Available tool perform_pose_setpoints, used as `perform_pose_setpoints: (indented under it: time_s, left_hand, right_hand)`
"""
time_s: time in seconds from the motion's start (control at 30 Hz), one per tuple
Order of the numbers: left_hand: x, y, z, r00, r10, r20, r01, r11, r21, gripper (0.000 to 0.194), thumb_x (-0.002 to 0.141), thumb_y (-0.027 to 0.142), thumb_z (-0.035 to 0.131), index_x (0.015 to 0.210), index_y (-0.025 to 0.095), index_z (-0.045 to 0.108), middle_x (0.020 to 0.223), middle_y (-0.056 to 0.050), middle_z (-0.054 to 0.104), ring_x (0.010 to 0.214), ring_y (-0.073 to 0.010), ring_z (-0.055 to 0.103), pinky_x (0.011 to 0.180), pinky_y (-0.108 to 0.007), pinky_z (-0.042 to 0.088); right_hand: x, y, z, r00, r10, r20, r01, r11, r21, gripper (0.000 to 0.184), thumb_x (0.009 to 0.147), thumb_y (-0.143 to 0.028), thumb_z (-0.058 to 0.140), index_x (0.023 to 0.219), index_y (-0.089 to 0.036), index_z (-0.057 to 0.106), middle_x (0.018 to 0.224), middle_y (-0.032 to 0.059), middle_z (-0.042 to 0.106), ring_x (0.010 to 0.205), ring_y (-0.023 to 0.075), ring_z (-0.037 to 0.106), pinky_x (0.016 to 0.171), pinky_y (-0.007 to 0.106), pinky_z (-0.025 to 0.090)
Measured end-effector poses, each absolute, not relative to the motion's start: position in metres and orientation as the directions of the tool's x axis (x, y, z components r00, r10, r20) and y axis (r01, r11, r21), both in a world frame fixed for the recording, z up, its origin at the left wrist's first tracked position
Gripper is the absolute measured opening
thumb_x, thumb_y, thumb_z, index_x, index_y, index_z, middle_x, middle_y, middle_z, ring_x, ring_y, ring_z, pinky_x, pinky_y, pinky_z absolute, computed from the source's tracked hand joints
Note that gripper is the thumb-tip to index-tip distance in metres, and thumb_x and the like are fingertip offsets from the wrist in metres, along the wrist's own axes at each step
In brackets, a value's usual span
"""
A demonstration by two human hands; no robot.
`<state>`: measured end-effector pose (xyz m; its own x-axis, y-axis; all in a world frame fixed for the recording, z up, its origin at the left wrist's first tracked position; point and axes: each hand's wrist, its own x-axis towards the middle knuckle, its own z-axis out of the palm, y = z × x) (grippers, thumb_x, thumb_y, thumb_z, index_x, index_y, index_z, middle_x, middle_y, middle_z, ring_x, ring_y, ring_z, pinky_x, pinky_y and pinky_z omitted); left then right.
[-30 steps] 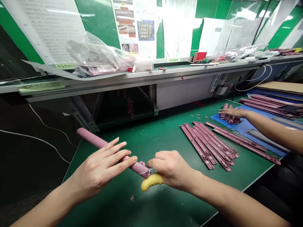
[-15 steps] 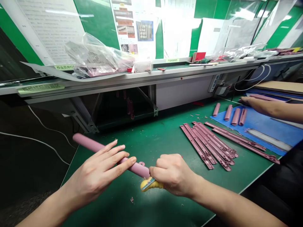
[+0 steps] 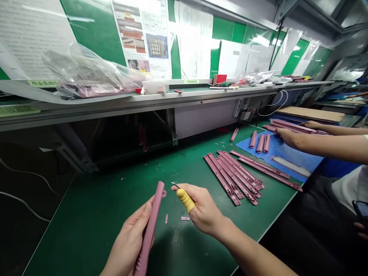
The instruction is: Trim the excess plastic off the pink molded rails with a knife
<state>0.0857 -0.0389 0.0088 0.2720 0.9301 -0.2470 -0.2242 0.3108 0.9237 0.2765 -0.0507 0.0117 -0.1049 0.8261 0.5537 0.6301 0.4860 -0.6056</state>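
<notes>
My left hand [image 3: 130, 234] is closed around a pink plastic handle-like tube [image 3: 155, 209], which tilts with its far end up and has a small loop on its side. In my right hand [image 3: 205, 211] is a deburring tool [image 3: 185, 200] with a yellow grip. Its thin curved metal tip points toward the tube's loop, a short gap away from it. On the green bench [image 3: 115, 207] below lie two small pink offcuts, one narrow piece [image 3: 166, 219] and one paler piece [image 3: 185, 218].
Several long pink strips [image 3: 232, 174] lie to the right, with short pink tubes [image 3: 260, 143] beyond them on a blue sheet [image 3: 290, 151]. A co-worker's hand [image 3: 284, 136] reaches over that sheet. A shelf edge [image 3: 184, 94] crosses the back, holding a plastic bag [image 3: 94, 76].
My left hand has turned the pink tube from lying crosswise to pointing away from me. My right hand has drawn the tool off its end and raised it. The view has shifted right.
</notes>
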Motion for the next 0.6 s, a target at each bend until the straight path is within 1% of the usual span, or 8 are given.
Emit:
perform_pose_setpoints:
  time_s: [0.07, 0.13, 0.2, 0.23, 0.3, 0.4, 0.5, 0.6]
  left_hand:
    - [0.090, -0.041, 0.012, 0.308, 0.882, -0.357, -0.245, 0.437, 0.866, 0.064, 0.074, 0.052, 0.072, 0.129, 0.024, 0.057, 0.047, 0.008, 0.037, 0.036, -0.0052, 0.031, 0.033, -0.014, 0.028]
    - [0.090, -0.041, 0.013, 0.322, 0.874, -0.365, -0.245, 0.449, 0.859, 0.066, 0.071, 0.053, 0.074, 0.128, 0.023, 0.058, 0.047, 0.008, 0.038, 0.036, -0.0043, 0.029, 0.034, -0.014, 0.026]
    - [0.089, -0.041, 0.013, 0.329, 0.881, -0.339, -0.246, 0.427, 0.870, 0.066, 0.071, 0.054, 0.073, 0.126, 0.021, 0.059, 0.047, 0.008, 0.038, 0.036, -0.0038, 0.028, 0.034, -0.014, 0.026]
    - [0.089, -0.041, 0.013, 0.332, 0.885, -0.327, -0.249, 0.416, 0.874, 0.065, 0.071, 0.054, 0.073, 0.125, 0.021, 0.060, 0.047, 0.008, 0.037, 0.036, -0.0038, 0.027, 0.034, -0.014, 0.026]
    - [0.087, -0.041, 0.012, 0.329, 0.892, -0.311, -0.250, 0.400, 0.882, 0.063, 0.072, 0.054, 0.073, 0.124, 0.020, 0.061, 0.046, 0.008, 0.035, 0.037, -0.0042, 0.027, 0.034, -0.014, 0.027]
    - [0.085, -0.043, 0.013, 0.322, 0.896, -0.305, -0.251, 0.392, 0.885, 0.065, 0.070, 0.053, 0.074, 0.125, 0.022, 0.061, 0.045, 0.009, 0.033, 0.036, -0.0049, 0.027, 0.033, -0.014, 0.026]
    - [0.084, -0.044, 0.015, 0.337, 0.896, -0.288, -0.261, 0.383, 0.886, 0.063, 0.071, 0.051, 0.075, 0.126, 0.023, 0.061, 0.044, 0.009, 0.033, 0.035, -0.0053, 0.028, 0.032, -0.014, 0.026]
    - [0.086, -0.041, 0.020, 0.340, 0.913, -0.226, -0.295, 0.332, 0.896, 0.055, 0.075, 0.049, 0.072, 0.122, 0.021, 0.064, 0.048, 0.006, 0.042, 0.039, -0.0059, 0.035, 0.035, -0.015, 0.033]
  right_hand:
    - [0.272, -0.043, 0.018, -0.116, 0.792, 0.600, 0.758, 0.461, -0.462, 0.047, 0.096, -0.056, 0.036, 0.100, -0.019, 0.065, 0.082, 0.0043, 0.066, 0.073, 0.0140, 0.059, 0.065, 0.024, 0.042]
    - [0.268, -0.036, 0.023, -0.145, 0.779, 0.610, 0.860, 0.404, -0.311, 0.061, 0.090, -0.069, 0.034, 0.087, -0.017, 0.064, 0.072, 0.0039, 0.062, 0.065, 0.0141, 0.056, 0.056, 0.024, 0.036]
    - [0.265, -0.031, 0.026, -0.175, 0.778, 0.603, 0.915, 0.354, -0.192, 0.064, 0.088, -0.073, 0.030, 0.077, -0.017, 0.060, 0.066, 0.0025, 0.059, 0.058, 0.0130, 0.051, 0.051, 0.024, 0.028]
    - [0.264, -0.029, 0.026, -0.186, 0.777, 0.601, 0.928, 0.339, -0.151, 0.064, 0.089, -0.072, 0.028, 0.072, -0.017, 0.057, 0.064, 0.0017, 0.057, 0.055, 0.0123, 0.048, 0.049, 0.025, 0.025]
    - [0.263, -0.027, 0.026, -0.204, 0.767, 0.608, 0.938, 0.331, -0.103, 0.063, 0.091, -0.070, 0.027, 0.067, -0.017, 0.052, 0.061, 0.0007, 0.054, 0.052, 0.0110, 0.043, 0.048, 0.026, 0.019]
    - [0.262, -0.028, 0.026, -0.227, 0.751, 0.620, 0.934, 0.348, -0.079, 0.059, 0.093, -0.066, 0.029, 0.065, -0.017, 0.049, 0.060, 0.0003, 0.053, 0.050, 0.0102, 0.040, 0.048, 0.026, 0.017]
    - [0.258, -0.035, 0.026, -0.242, 0.753, 0.612, 0.931, 0.357, -0.071, 0.050, 0.095, -0.058, 0.036, 0.067, -0.018, 0.048, 0.063, 0.0005, 0.055, 0.051, 0.0109, 0.043, 0.049, 0.027, 0.017]
    - [0.245, -0.049, 0.021, -0.303, 0.757, 0.579, 0.915, 0.401, -0.045, 0.036, 0.094, -0.045, 0.046, 0.070, -0.018, 0.048, 0.064, 0.0002, 0.056, 0.053, 0.0126, 0.047, 0.049, 0.028, 0.016]
